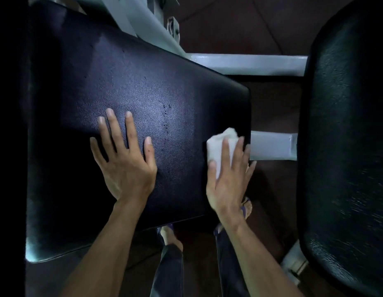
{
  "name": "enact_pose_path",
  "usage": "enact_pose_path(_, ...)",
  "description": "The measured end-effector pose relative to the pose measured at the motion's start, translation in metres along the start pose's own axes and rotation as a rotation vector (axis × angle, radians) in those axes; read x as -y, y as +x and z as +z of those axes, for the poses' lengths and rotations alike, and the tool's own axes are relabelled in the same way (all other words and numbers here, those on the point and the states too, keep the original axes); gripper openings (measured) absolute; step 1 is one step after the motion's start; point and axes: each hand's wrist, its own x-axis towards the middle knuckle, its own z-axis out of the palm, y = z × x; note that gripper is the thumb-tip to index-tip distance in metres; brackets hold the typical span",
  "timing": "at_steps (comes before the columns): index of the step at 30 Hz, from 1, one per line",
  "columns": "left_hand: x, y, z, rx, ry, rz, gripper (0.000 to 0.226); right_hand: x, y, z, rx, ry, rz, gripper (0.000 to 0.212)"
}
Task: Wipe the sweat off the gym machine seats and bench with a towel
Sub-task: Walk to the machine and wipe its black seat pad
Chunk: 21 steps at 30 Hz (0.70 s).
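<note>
Looking straight down, a broad black padded seat (126, 86) fills the left and centre of the view, its textured vinyl catching a bluish sheen. The left hand (124, 159) lies flat on this surface, palm down, grip spread wide with all the fingers straight and splayed, holding nothing. A scatter of small dark specks (166, 113) marks the vinyl just right of that hand's fingertips.

Over at the seat's right edge, the right hand (228, 179) presses a folded white towel (221, 144) down onto the pad. The fingers run straight across the top of the cloth, so the grip is flat and pressing rather than pinching, and the outer fingers reach past the seat's edge. The towel sits right at that right-hand border, its far end bunched up beyond the fingertips.

A pale grey metal frame (246, 64) runs out from behind the seat toward a second black pad (347, 136) on the far right, which stands well apart from the first. Another grey bar (272, 146) shows in the gap between the two pads, just beyond the towel.

Below the arms, dark trouser legs (171, 271) and a foot in a purple-strapped sandal (246, 207) stand on the dim reddish-brown floor (272, 108).
</note>
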Motion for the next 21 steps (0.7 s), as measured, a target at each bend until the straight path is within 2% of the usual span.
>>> enact_pose_path(5,-0.001,0.002,0.001,-0.022,0.011,0.002,0.059,0.066,0.100,-0.002,-0.174,0.053,0.181,0.066)
enact_pose_path(8,0.000,0.001,0.003,-0.040,0.010,0.008,0.059,0.112,0.109,0.002,-0.201,0.040,0.111,0.069)
enact_pose_path(10,0.000,0.001,0.003,-0.044,-0.002,0.018,0.059,0.122,0.084,0.003,-0.170,0.063,-0.014,0.063)
enact_pose_path(13,0.002,0.002,0.003,-0.035,-0.018,0.023,0.059,0.096,0.028,0.004,-0.076,0.108,-0.245,0.056)
enact_pose_path(16,0.003,0.000,0.005,-0.055,0.003,0.019,0.058,0.060,-0.008,-0.003,0.043,0.154,-0.391,0.056)
enact_pose_path(18,0.002,0.001,0.006,-0.053,-0.005,0.027,0.059,0.044,-0.011,-0.012,0.099,0.278,-0.399,0.056)
enact_pose_path(21,0.005,0.001,0.002,-0.056,-0.028,0.018,0.059,0.023,0.003,-0.025,0.047,0.471,-0.217,0.058)
